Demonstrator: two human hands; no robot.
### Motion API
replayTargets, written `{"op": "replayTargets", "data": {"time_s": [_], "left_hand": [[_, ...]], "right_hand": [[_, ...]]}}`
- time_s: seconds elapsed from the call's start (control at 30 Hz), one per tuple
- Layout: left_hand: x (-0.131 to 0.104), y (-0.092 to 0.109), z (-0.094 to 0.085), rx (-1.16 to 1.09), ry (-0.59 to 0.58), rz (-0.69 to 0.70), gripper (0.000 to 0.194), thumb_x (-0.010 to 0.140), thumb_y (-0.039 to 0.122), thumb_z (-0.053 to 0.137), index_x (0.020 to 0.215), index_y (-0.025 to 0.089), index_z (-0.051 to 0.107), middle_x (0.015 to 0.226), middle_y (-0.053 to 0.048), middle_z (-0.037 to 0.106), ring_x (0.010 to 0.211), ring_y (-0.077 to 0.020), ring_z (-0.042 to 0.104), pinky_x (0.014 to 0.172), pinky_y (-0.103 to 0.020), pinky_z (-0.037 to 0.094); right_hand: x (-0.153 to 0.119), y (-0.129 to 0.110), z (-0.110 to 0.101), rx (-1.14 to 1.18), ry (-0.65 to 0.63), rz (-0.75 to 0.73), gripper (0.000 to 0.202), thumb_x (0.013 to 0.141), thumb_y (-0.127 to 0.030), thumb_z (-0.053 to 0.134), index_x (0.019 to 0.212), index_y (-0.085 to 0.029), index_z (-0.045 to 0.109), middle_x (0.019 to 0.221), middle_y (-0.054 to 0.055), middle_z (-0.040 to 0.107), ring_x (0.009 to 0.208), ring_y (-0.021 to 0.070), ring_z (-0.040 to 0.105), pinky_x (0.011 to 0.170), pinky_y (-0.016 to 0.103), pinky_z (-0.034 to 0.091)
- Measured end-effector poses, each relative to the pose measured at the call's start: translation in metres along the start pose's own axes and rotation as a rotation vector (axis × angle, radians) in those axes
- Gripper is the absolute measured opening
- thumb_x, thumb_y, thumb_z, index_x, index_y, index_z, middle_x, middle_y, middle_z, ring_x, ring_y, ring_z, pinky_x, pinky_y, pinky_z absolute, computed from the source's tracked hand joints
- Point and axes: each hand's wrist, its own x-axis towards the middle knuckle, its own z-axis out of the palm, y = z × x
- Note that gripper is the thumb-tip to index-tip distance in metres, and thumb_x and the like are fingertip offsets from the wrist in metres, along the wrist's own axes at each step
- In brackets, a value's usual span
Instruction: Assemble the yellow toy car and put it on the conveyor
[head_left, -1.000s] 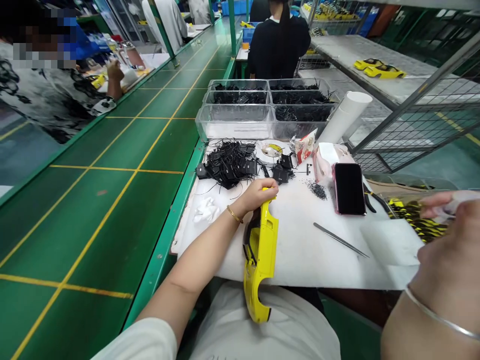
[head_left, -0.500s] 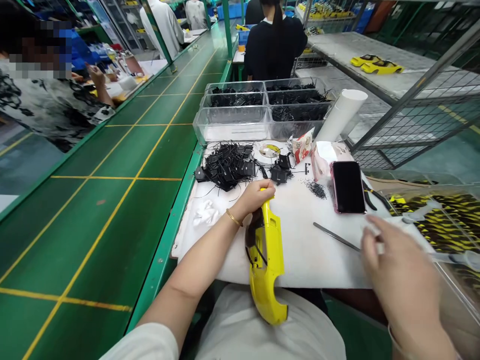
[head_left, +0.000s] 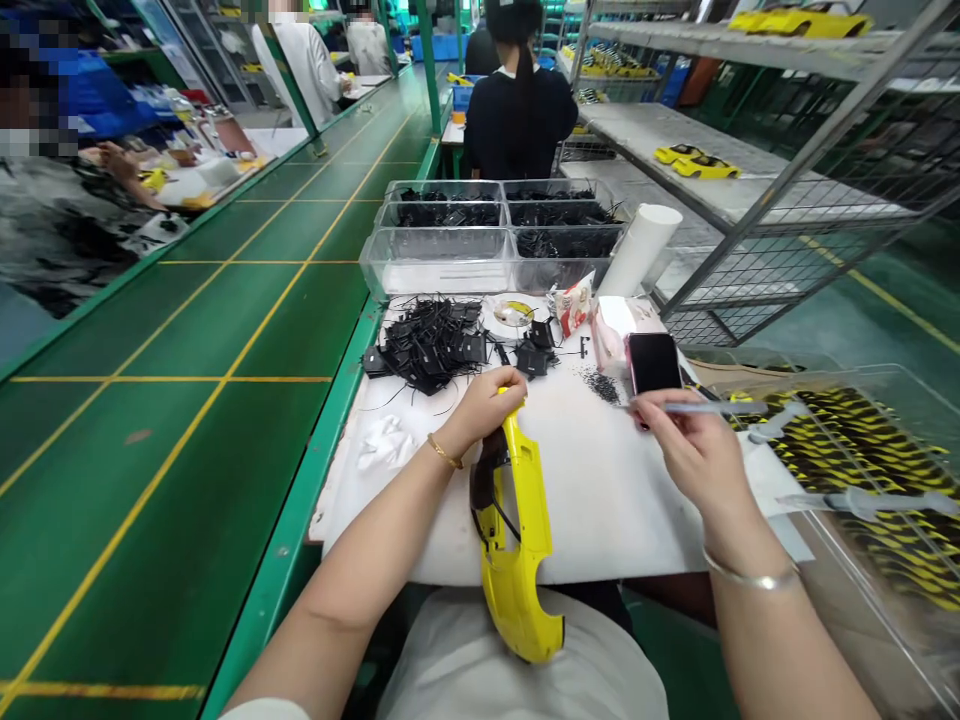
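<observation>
My left hand [head_left: 485, 402] grips the far end of a yellow toy car body shell [head_left: 517, 545] that lies on edge over the near rim of the white work board [head_left: 600, 500] and reaches down to my lap. My right hand [head_left: 694, 445] holds metal tweezers [head_left: 694, 407] above the board, the tips pointing left toward a small heap of tiny black screws [head_left: 602, 385]. A pile of small black wired parts [head_left: 431, 342] lies just beyond my left hand.
A dark phone [head_left: 654, 362] lies right of the screws. Clear bins [head_left: 495, 235] with black parts stand at the back, with a white tube [head_left: 639, 250] beside them. A clear tray of yellow-black pieces [head_left: 870, 450] sits at right. The green conveyor [head_left: 210, 330] runs at left; other people work beyond.
My right hand moved in from the right edge, took the tweezers off the board and now holds them near the phone. My left hand has stayed on the yellow shell.
</observation>
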Motion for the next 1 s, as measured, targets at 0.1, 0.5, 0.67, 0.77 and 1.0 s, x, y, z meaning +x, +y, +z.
{"op": "replayTargets", "data": {"time_s": [0.1, 0.5, 0.67, 0.77, 1.0], "left_hand": [[0.0, 0.002, 0.001, 0.008, -0.005, 0.002, 0.017, 0.077, 0.029, 0.047, 0.071, 0.017, 0.057, 0.072, 0.001, 0.059, 0.073, -0.0143, 0.052, 0.069, -0.025, 0.039], [0.002, 0.001, 0.007, 0.049, -0.023, -0.007, 0.017, 0.079, 0.026, 0.045, 0.068, 0.018, 0.054, 0.072, 0.001, 0.058, 0.073, -0.0148, 0.052, 0.069, -0.026, 0.038], [0.002, 0.002, 0.006, 0.05, -0.025, -0.022, 0.016, 0.079, 0.025, 0.046, 0.068, 0.018, 0.055, 0.072, 0.001, 0.058, 0.073, -0.0153, 0.053, 0.068, -0.026, 0.038], [0.003, 0.003, 0.007, 0.045, -0.022, -0.031, 0.016, 0.079, 0.025, 0.046, 0.068, 0.018, 0.055, 0.072, 0.001, 0.058, 0.073, -0.0152, 0.052, 0.067, -0.026, 0.038], [0.002, 0.002, 0.007, 0.05, -0.025, -0.025, 0.016, 0.08, 0.025, 0.046, 0.068, 0.018, 0.055, 0.073, 0.0, 0.059, 0.073, -0.0155, 0.053, 0.067, -0.026, 0.038]], "right_hand": [[0.026, 0.015, 0.024, 0.081, 0.029, 0.1, 0.032, 0.09, -0.049, 0.056, 0.096, -0.018, 0.062, 0.087, 0.007, 0.069, 0.078, 0.0223, 0.065, 0.073, 0.035, 0.051], [0.059, 0.034, 0.068, -0.183, 0.067, 0.018, 0.024, 0.084, -0.039, 0.055, 0.082, -0.017, 0.065, 0.088, 0.011, 0.069, 0.075, 0.0247, 0.065, 0.079, 0.038, 0.051], [0.056, 0.04, 0.075, -0.253, 0.132, -0.011, 0.025, 0.087, -0.04, 0.054, 0.088, -0.016, 0.064, 0.092, 0.013, 0.068, 0.076, 0.0258, 0.064, 0.08, 0.04, 0.051], [0.056, 0.04, 0.077, -0.279, 0.155, -0.045, 0.023, 0.087, -0.037, 0.055, 0.089, -0.016, 0.064, 0.09, 0.011, 0.068, 0.072, 0.0238, 0.063, 0.077, 0.038, 0.051], [0.056, 0.041, 0.079, -0.297, 0.154, -0.067, 0.019, 0.088, -0.034, 0.055, 0.087, -0.018, 0.063, 0.088, 0.009, 0.067, 0.071, 0.0231, 0.063, 0.074, 0.035, 0.051]]}}
